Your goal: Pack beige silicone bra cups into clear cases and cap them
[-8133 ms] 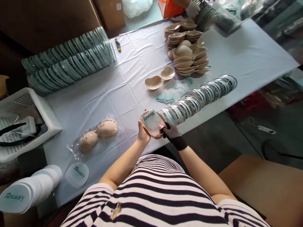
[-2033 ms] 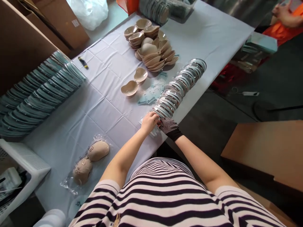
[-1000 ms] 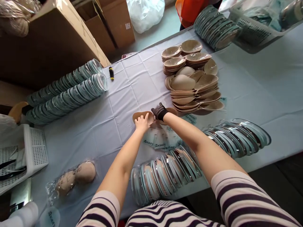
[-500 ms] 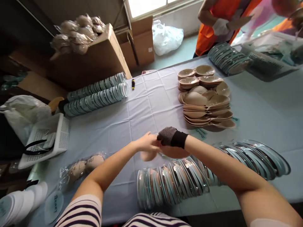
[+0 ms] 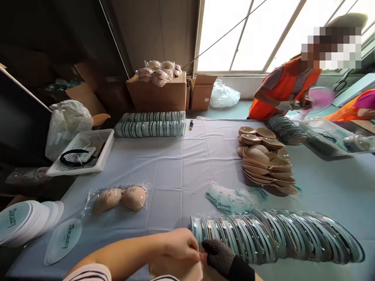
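Both hands meet at the near edge of the bench [image 5: 164,168]. The bare left hand [image 5: 178,246] is curled shut over a beige pad [image 5: 175,271], fingers pinching its top edge. The gloved right hand [image 5: 219,255] touches the same pad from the right; how tight its grip is cannot be told. The pad sits just beside the near end of the row of packs [image 5: 272,236].
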